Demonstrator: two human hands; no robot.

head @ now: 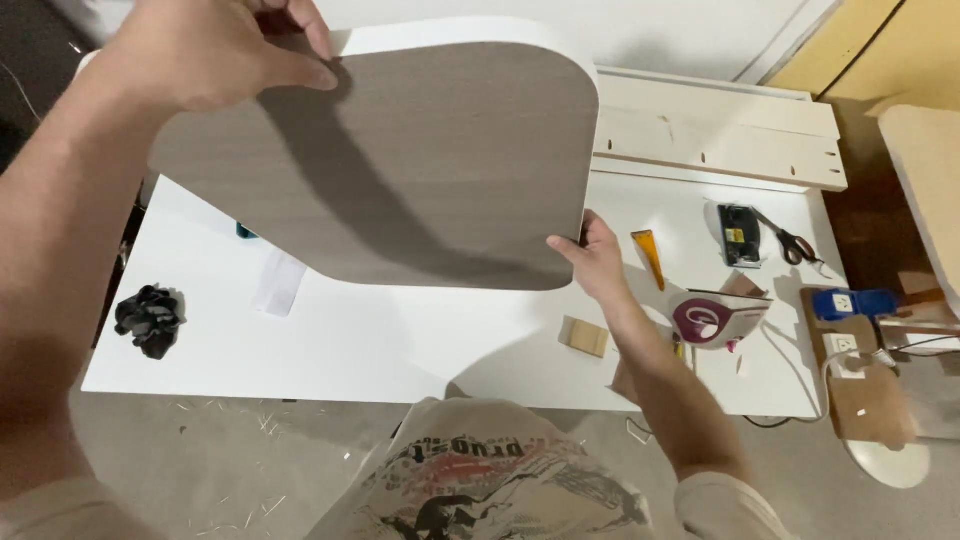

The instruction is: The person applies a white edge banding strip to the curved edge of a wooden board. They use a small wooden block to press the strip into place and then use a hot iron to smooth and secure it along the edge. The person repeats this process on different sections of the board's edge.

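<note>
Panel [400,170], grey wood-grain w/ rounded corners & white edge: held tilted above white worktable [350,340]. Left hand [215,50] grips top edge; right hand [595,260] clasps lower right edge. On table nearby: small wood block [584,336], clothes iron [718,318], scissors [792,243], black rag [150,320].

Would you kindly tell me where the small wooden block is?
The small wooden block lies on the white table, just below the right hand and left of the clothes iron.

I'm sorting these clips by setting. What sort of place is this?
Probably a small furniture or woodworking workshop: both hands hold a grey wood-grain panel over a white worktable, with slotted boards, scissors and a small wooden block nearby.
</note>
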